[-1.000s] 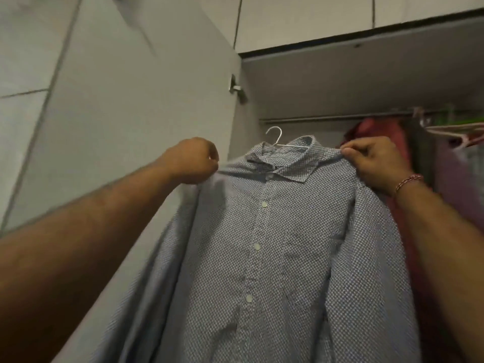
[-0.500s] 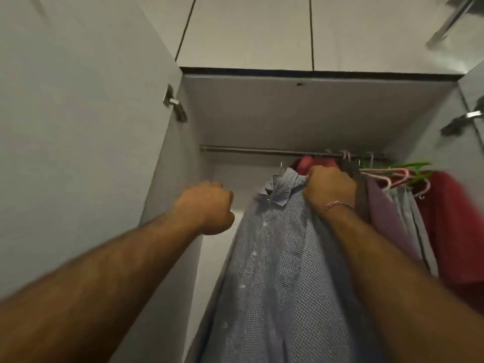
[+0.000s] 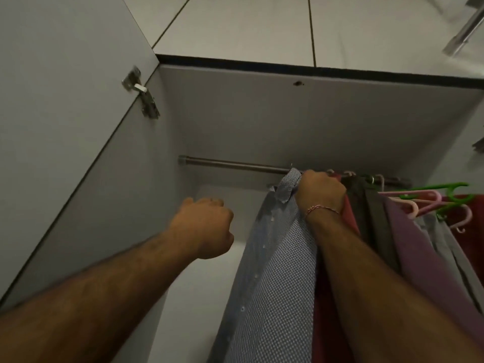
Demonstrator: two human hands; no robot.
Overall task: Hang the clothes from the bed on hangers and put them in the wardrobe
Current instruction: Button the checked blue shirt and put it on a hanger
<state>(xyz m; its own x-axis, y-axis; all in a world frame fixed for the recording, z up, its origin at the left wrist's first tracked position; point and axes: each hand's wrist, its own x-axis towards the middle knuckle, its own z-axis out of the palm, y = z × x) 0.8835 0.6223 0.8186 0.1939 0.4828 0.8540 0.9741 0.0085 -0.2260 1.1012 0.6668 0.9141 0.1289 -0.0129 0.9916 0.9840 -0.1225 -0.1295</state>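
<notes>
Wardrobe door (image 3: 65, 127): swung open at far left. Left hand (image 3: 207, 227): fingers curled, holding nothing. Rail (image 3: 235, 163): horizontal, bare along its left stretch, so room lies that way. Checked shirt (image 3: 272, 258): hanging lengthwise just under the rail. Right hand (image 3: 320, 191): grip pinching its collar. Hung garments (image 3: 408, 231): crowded on the right.

Wardrobe rail (image 3: 235, 163) carries hanging clothes (image 3: 408, 231) (crowded right).
</notes>
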